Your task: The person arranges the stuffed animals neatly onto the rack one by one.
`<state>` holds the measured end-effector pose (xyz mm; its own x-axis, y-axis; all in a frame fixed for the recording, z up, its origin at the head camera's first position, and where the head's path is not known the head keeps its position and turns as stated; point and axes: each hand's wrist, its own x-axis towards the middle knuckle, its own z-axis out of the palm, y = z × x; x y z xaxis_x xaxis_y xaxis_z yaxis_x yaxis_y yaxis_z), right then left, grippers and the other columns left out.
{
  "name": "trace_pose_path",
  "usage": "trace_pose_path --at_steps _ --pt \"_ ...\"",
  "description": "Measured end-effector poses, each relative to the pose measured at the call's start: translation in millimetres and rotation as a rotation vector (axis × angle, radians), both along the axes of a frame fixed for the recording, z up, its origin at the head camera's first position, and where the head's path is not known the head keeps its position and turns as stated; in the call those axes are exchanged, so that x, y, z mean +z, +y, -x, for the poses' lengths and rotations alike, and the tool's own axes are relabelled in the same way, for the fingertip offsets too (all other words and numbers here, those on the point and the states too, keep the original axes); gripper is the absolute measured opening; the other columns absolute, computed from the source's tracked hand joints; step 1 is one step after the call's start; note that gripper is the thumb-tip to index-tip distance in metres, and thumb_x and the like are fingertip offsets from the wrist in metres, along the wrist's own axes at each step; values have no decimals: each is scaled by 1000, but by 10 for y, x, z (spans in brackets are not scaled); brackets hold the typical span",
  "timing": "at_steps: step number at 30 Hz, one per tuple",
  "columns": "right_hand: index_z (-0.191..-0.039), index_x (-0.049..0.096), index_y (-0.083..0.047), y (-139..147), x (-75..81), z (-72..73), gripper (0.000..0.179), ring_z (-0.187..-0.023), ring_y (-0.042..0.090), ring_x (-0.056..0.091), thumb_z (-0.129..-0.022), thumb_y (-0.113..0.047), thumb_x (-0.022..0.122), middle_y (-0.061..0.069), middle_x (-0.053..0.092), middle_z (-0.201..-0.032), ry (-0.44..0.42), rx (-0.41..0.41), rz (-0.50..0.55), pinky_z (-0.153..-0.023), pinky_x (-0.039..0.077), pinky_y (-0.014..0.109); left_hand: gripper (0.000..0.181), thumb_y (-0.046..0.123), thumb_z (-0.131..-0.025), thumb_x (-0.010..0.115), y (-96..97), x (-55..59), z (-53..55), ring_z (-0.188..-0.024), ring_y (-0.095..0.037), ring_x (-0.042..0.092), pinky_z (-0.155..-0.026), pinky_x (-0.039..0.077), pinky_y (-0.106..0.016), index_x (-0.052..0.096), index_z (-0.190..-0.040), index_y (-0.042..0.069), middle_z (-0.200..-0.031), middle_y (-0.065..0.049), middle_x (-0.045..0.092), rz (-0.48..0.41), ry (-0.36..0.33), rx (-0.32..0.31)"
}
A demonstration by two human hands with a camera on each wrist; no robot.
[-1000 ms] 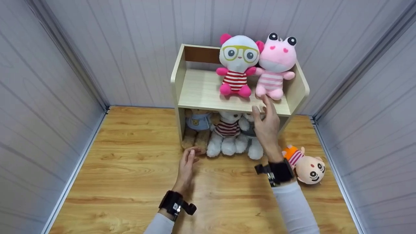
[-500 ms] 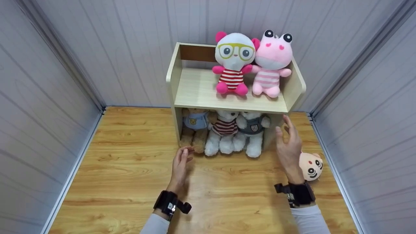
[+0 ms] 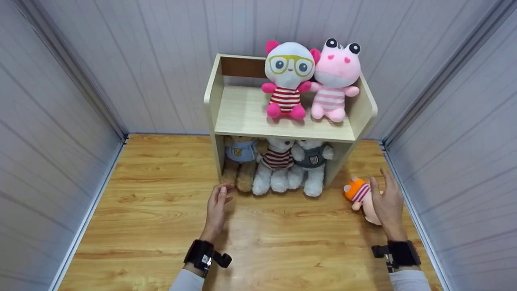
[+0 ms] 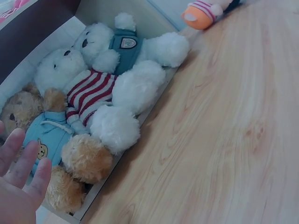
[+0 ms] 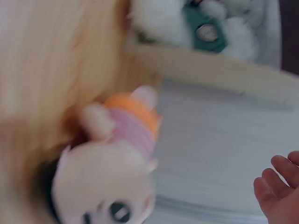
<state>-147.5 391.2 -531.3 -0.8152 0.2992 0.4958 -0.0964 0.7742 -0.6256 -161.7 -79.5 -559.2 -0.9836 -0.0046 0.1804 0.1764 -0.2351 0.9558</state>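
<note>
A plush doll (image 3: 358,192) with orange shorts and a striped top lies on the floor right of the shelf. My right hand (image 3: 388,204) is over the doll's head end, fingers spread, and hides its face in the head view. In the blurred right wrist view the doll's head (image 5: 105,182) shows, with the fingers (image 5: 273,186) apart from it. My left hand (image 3: 217,208) holds nothing, near the shelf's lower left front. Closest to it is a brown teddy bear (image 4: 86,158) in a light blue top, on the bottom level.
The two-level wooden shelf (image 3: 246,117) stands against the back wall. On top sit a plush panda (image 3: 287,97) in yellow glasses and a pink plush frog (image 3: 337,72). Below are two white bears, one in a striped sweater (image 3: 278,158), one in grey-green (image 3: 311,158). Panel walls flank the floor.
My right hand has moved from the top level, by the frog's feet, down and right to over the doll. The left hand stays by the shelf, and the view has shifted slightly.
</note>
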Motion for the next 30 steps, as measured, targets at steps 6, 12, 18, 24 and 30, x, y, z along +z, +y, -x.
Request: trace_pose_path --at_steps 6,12,18,24,30 --pt "-136 47 7 334 -262 -30 63 -123 49 42 -90 -29 70 30 47 -135 -126 -5 -122 -101 31 60 38 14 -106 34 -55 0 -11 -119 -52 43 -98 34 -63 43 -124 -18 -125 -32 52 9 15 10" --pt "-137 43 10 503 -444 -109 83 -123 53 37 -83 -45 74 35 41 -135 -277 1 -213 -98 29 65 38 14 -106 35 -88 -14 -15 -120 -54 42 -97 37 -58 44 -124 -18 -125 -32 53 8 12 10" --pt "-139 39 10 597 -560 -160 93 -126 56 29 -79 -50 76 39 32 -139 -371 29 -249 -98 26 68 38 15 -107 35 -99 -21 -32 -120 -49 46 -98 39 -55 44 -125 -16 -125 -28 55 24 -7 20" --pt "-143 34 8 619 -651 -156 98 -125 58 25 -76 -47 79 39 25 -141 -442 31 -219 -93 27 71 38 14 -106 34 -118 4 -44 -119 -49 46 -99 35 -61 43 -125 -18 -123 -25 56 11 -7 25" --pt "-145 28 7 623 -752 -127 101 -123 60 23 -74 -40 83 38 19 -142 -459 26 -178 -92 27 70 35 14 -106 35 -152 9 -53 -120 -50 45 -99 32 -64 45 -123 -16 -124 -30 53 3 -2 36"
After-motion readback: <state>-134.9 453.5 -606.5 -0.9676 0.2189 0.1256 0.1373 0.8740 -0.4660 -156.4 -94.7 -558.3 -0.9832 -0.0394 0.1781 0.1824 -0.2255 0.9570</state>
